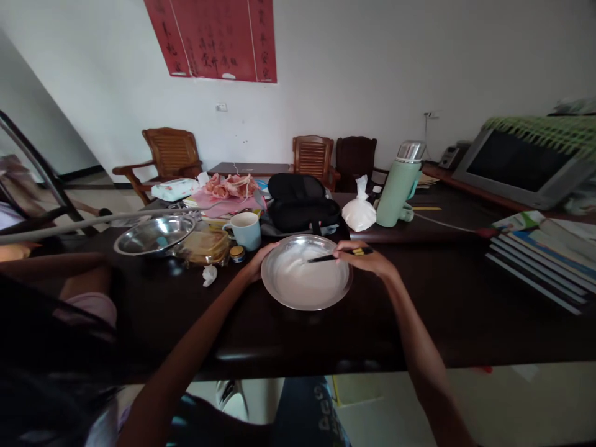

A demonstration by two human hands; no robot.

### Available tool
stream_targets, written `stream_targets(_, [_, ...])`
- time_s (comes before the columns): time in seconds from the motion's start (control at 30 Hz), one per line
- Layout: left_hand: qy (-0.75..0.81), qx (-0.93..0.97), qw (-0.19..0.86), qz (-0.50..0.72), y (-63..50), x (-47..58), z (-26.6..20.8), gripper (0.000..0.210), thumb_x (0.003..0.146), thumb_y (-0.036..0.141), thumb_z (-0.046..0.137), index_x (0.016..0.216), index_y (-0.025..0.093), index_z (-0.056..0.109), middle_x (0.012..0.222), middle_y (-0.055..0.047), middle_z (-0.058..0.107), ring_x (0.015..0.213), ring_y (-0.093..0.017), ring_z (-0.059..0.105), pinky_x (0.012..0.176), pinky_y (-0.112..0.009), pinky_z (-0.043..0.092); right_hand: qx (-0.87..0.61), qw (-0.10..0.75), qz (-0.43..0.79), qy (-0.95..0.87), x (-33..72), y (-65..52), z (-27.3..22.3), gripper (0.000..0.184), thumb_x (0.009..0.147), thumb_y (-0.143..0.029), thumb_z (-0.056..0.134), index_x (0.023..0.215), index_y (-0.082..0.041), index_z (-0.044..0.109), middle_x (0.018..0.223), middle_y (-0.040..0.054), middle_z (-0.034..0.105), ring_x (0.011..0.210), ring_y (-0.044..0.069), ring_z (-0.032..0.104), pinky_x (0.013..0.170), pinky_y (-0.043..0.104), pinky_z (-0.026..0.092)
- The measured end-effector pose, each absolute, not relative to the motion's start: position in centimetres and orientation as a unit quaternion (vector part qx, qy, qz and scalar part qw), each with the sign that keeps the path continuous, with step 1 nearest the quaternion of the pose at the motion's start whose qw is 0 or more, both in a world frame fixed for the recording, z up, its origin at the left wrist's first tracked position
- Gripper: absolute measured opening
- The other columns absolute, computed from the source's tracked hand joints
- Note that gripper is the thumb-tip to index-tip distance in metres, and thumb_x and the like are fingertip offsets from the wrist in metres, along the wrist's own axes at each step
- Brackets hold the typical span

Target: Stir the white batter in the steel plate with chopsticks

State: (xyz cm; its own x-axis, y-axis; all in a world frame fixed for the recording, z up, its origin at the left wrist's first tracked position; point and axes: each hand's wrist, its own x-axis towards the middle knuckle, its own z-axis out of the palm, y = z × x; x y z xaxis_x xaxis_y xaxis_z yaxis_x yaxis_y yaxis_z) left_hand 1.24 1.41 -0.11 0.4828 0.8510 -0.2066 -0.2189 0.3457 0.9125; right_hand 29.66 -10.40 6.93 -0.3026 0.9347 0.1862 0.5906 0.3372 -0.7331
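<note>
A wide, shallow metal bowl [272, 288] stands on the dark table in front of me, with white, wet-looking paste or batter [310, 287] inside. Fingers of my left hand [259, 264] curl against the bowl's left side and grip its rim. My right hand [365, 257] is closed around black chopsticks [321, 258] with gold-marked ends, and their tips dip into the white mixture. Beyond the bowl, to the right, sits a knotted clear bag of white powder [359, 214].
Left of the bowl are a light blue mug [246, 231], a small jar [237, 254], a plastic food pack [205, 246], crumpled tissue [209, 275] and another metal basin [125, 247]. Behind stand a black bag [300, 208] and green thermos [395, 189]. Books [540, 267] lie right; another person's arm [56, 267] left.
</note>
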Motion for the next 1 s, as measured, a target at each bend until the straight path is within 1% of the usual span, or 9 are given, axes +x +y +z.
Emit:
stream_targets(0.07, [0.359,0.441,0.74,0.36,1.5,1.3,-0.1,0.022,0.083,0.031,0.056,0.086,0.015,0.071,0.072,-0.004,0.072,0.065,-0.019,0.063,0.067,-0.029,0.047,-0.53,0.304,0.257,-0.749,30.7,-10.9,7.2,0.031,0.085,-0.043,0.053,0.069,-0.019,0.064,0.072,0.0016,0.067,0.072,0.017,0.059,0.068,0.029,0.044])
stream_targets(0.2, [0.371,0.449,0.73,0.357,1.4,1.3,-0.1,0.022,0.08,0.033,0.06,0.089,0.015,0.07,0.071,-0.004,0.071,0.065,-0.019,0.064,0.067,-0.029,0.047,-0.478,0.235,0.342,-0.775,30.5,-11.2,7.3,0.027,0.083,-0.043,0.057,0.077,-0.019,0.068,0.076,0.0026,0.071,0.074,0.018,0.062,0.068,0.028,0.046])
stream_targets(0.3, [0.368,0.452,0.729,0.358,1.2,1.3,0.1,0.024,0.08,0.033,0.06,0.091,0.015,0.07,0.071,-0.003,0.071,0.066,-0.019,0.063,0.067,-0.029,0.046,-0.464,0.275,0.326,-0.777,29.4,-10.2,6.7,0.023,0.083,-0.04,0.056,0.082,-0.02,0.068,0.081,0.0015,0.071,0.08,0.018,0.062,0.072,0.028,0.046])
stream_targets(0.43, [0.377,0.444,0.729,0.36,1.1,1.4,0.2,0.023,0.082,0.031,0.056,0.09,0.015,0.071,0.066,-0.003,0.07,0.061,-0.018,0.062,0.063,-0.028,0.046,-0.54,0.316,0.238,-0.743,31.4,-10.4,6.8,0.033,0.086,-0.041,0.051,0.066,-0.018,0.064,0.073,0.0017,0.068,0.074,0.018,0.06,0.071,0.029,0.044])
stream_targets(0.6, [0.378,0.447,0.732,0.349,1.5,1.2,-0.1,0.026,0.082,0.033,0.057,0.095,0.015,0.071,0.065,-0.003,0.07,0.063,-0.02,0.063,0.064,-0.029,0.046,-0.45,0.226,0.356,-0.787,29.8,-10.8,7.0,0.026,0.084,-0.042,0.055,0.077,-0.02,0.067,0.074,0.0012,0.071,0.073,0.018,0.062,0.068,0.027,0.045])
stream_targets(0.73, [0.364,0.457,0.733,0.35,1.6,1.1,-0.3,0.029,0.081,0.035,0.058,0.099,0.015,0.07,0.07,-0.004,0.072,0.066,-0.02,0.064,0.066,-0.03,0.047,-0.496,0.312,0.261,-0.767,28.8,-9.8,6.4,0.027,0.086,-0.038,0.051,0.074,-0.019,0.065,0.074,0.0004,0.068,0.072,0.016,0.059,0.067,0.027,0.044])
stream_targets(0.8, [0.367,0.459,0.727,0.356,1.6,1.2,-0.2,0.03,0.081,0.034,0.058,0.101,0.015,0.07,0.07,-0.004,0.072,0.065,-0.02,0.064,0.065,-0.029,0.047,-0.53,0.32,0.225,-0.752,30.5,-10.3,6.7,0.031,0.087,-0.04,0.05,0.068,-0.019,0.064,0.071,0.0007,0.066,0.07,0.016,0.058,0.067,0.028,0.043])
stream_targets(0.93, [0.376,0.448,0.73,0.354,1.4,1.3,0.0,0.03,0.082,0.033,0.056,0.103,0.015,0.069,0.067,-0.003,0.071,0.061,-0.019,0.063,0.061,-0.029,0.047,-0.486,0.228,0.315,-0.783,31.8,-11.6,7.6,0.032,0.086,-0.043,0.052,0.07,-0.019,0.066,0.072,0.0024,0.068,0.071,0.018,0.061,0.068,0.028,0.044])
stream_targets(1.0, [0.373,0.444,0.735,0.351,1.3,1.3,0.1,0.028,0.082,0.032,0.056,0.1,0.015,0.07,0.067,-0.003,0.071,0.062,-0.019,0.063,0.062,-0.029,0.047,-0.458,0.232,0.338,-0.789,30.2,-11.3,7.4,0.03,0.086,-0.043,0.052,0.074,-0.019,0.066,0.072,0.0016,0.069,0.071,0.017,0.061,0.066,0.027,0.045])
